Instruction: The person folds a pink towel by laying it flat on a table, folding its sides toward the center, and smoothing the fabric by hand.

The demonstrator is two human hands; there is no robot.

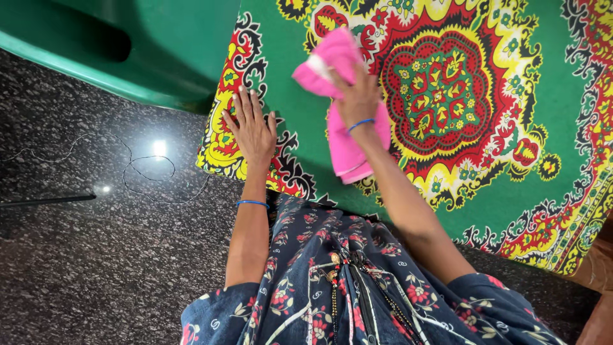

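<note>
My right hand (359,97) grips a pink cloth (341,144) with a pale lining, lifted a little over the patterned mat; one end bunches above the fingers and the other hangs down past my wrist. My left hand (251,126) lies flat with fingers spread on the near left corner of the green, red and yellow floral mat (447,96). A blue band circles each wrist. My dark floral sleeves fill the bottom of the view.
A green plastic piece of furniture (147,45) stands at the top left beside the mat. The floor (96,255) is dark speckled stone with a thin wire (150,171) and a dark rod (48,200) lying on it at the left.
</note>
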